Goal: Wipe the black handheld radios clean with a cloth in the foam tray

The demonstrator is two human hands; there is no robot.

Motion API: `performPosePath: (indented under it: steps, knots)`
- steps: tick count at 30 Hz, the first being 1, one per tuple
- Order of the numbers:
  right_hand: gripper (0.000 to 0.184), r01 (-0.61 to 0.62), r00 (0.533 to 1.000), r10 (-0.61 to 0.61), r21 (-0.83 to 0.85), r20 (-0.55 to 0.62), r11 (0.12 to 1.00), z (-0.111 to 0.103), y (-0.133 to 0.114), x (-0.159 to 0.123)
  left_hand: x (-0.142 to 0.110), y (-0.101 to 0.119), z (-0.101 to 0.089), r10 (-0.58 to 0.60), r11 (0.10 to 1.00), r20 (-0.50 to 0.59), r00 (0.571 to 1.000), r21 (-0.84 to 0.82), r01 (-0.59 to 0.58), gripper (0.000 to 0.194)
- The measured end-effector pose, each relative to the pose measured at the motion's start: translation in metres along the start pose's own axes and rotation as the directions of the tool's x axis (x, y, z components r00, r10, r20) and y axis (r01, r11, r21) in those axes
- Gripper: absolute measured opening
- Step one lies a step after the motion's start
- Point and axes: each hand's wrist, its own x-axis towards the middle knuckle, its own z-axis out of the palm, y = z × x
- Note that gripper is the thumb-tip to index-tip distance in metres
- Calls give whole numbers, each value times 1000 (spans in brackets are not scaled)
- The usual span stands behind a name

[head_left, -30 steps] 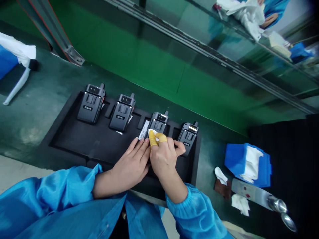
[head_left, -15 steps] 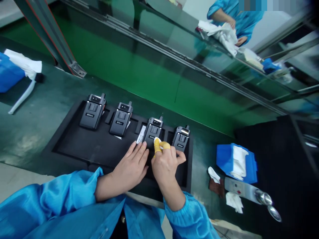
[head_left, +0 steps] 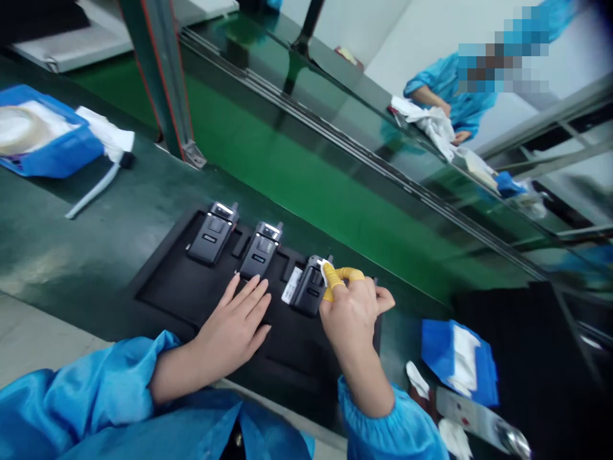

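Several black handheld radios with stubby antennas lie in a black foam tray. My right hand, with yellow finger cots on two fingers, pinches a small white cloth against the upper part of the third radio. A white label lies along that radio's left side. My left hand rests flat with fingers stretched, its tips by the lower end of the second radio. The first radio lies farther left. Most of the fourth is hidden behind my right hand.
Blue bins stand at left and right, with white cloths in them. A metal-topped bottle lies at lower right. A brush-like tool lies at left. Behind the glass partition, a person in blue handles white cloth.
The view has shifted, so the tray sits farther right and lower. My right hand has moved from the radio's label up to its top end. My left hand now lies nearer the second radio.
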Motion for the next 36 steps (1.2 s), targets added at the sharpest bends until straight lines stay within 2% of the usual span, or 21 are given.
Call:
performPosePath:
  steps: [5, 10, 12, 19, 23, 27, 31, 36]
  knots:
    - [22, 191, 979, -196, 93, 55, 977, 21, -36, 40, -6, -21, -1, -86, 996, 14, 996, 30, 85, 36]
    - [22, 363, 924, -374, 133, 74, 922, 37, -65, 61, -6, -22, 2, -63, 996, 42, 997, 59, 60, 37]
    - [22, 395, 911, -407, 139, 66, 908, 40, -70, 64, -6, -21, 2, -64, 996, 26, 998, 65, 63, 36]
    - [26, 293, 955, -296, 68, 32, 954, 41, -66, 50, -5, -21, 4, -94, 995, -16, 995, 31, 94, 38]
    - [26, 303, 952, -305, 72, 33, 950, 39, -73, 47, -4, -23, 3, -80, 996, -19, 997, 32, 80, 38]
    - [26, 321, 946, -323, 97, -1, 942, 44, -80, 59, -4, -24, 4, -85, 996, -15, 996, 35, 86, 38]
    - [26, 270, 963, -269, 46, -28, 962, 48, -78, 62, -6, -24, 6, -93, 995, 8, 996, 44, 93, 39]
    - [26, 193, 981, -193, -7, -19, 981, 42, -76, 48, -6, -24, 7, -86, 995, 6, 996, 41, 85, 40]
